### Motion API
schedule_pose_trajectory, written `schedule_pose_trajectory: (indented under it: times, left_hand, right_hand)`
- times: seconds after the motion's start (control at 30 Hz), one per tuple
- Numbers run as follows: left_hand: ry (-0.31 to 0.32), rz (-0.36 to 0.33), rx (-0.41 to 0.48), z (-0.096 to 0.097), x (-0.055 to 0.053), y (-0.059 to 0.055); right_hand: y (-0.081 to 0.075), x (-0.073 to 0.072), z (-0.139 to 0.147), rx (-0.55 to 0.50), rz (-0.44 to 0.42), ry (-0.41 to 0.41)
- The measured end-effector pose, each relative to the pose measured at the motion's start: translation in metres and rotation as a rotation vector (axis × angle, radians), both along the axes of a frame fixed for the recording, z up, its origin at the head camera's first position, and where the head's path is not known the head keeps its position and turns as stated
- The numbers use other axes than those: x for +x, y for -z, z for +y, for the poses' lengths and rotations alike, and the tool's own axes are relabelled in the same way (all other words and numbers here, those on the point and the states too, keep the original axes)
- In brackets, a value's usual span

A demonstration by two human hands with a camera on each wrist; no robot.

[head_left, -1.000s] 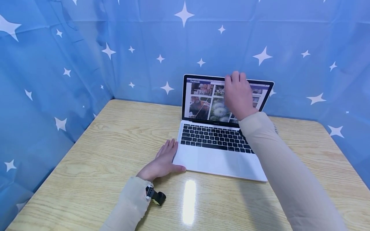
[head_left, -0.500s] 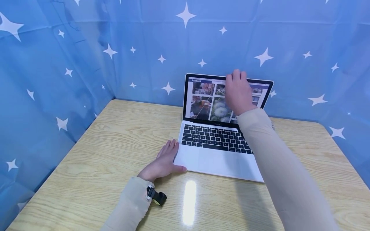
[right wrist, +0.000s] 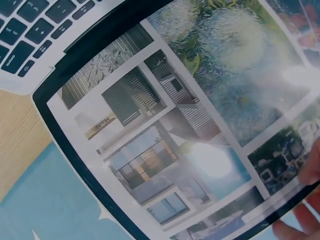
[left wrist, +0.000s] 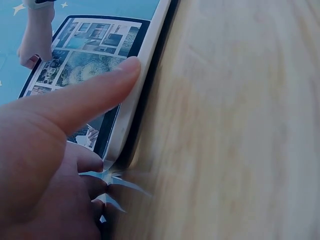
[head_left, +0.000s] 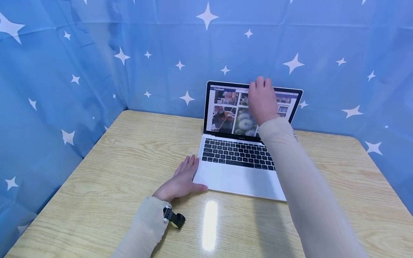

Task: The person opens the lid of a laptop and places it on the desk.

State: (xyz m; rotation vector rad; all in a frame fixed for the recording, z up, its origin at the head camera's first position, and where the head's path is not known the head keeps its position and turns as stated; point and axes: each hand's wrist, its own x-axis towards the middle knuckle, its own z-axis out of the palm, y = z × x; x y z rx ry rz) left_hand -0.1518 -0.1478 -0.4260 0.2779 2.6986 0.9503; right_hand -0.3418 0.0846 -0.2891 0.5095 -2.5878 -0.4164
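A silver laptop (head_left: 240, 182) with a black keyboard (head_left: 237, 154) stands unfolded on the wooden table, its lit screen (head_left: 222, 118) showing a page of photos. At the lid's top edge, right of its middle, my right hand (head_left: 264, 102) pinches the rim. The right wrist view has the thumb (right wrist: 311, 167) on the front of the screen and fingers going behind it. My left hand (head_left: 180, 181) rests against the front left corner of the base, fingers stretched along the left side. Its thumb (left wrist: 100, 92) lies straight at the front edge.
The wooden table (head_left: 129, 154) reaches back to a blue curtain (head_left: 161, 43) with white stars, which also hangs along the left. A black strap device (head_left: 174, 218) sits on the left wrist. My right sleeve (head_left: 300, 182) covers the laptop's right part.
The lid has tilted slightly back, its top edge a little higher in view, and my right hand and forearm have shifted a little left with it. My left hand has stayed in place.
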Motion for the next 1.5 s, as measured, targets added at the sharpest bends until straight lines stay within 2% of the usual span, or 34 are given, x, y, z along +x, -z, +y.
schedule_pose_trajectory:
  times: [0.4,0.7,0.87,1.13,1.33,1.5]
  left_hand:
    - [0.004,-0.004,-0.019,0.003,0.002,0.002]
    - [0.010,0.000,-0.023,0.004,0.000,0.003]
    - [0.017,-0.006,0.002,0.003,-0.002,0.006]
    - [0.037,-0.001,-0.011,0.004,-0.005,0.011]
    - [0.049,0.014,-0.065,0.003,-0.007,0.005]
    - [0.042,0.023,-0.116,-0.002,-0.008,0.000]
  right_hand:
    - [0.001,-0.003,0.000,0.028,-0.045,0.019]
    - [-0.001,-0.008,0.005,-0.127,-0.153,0.020]
    - [0.000,-0.007,0.007,-0.154,-0.157,0.011]
    - [0.010,0.001,0.013,-0.162,-0.116,-0.007]
    - [0.014,0.013,0.013,-0.228,-0.059,-0.018]
    - [0.009,0.021,0.013,-0.318,-0.106,-0.075]
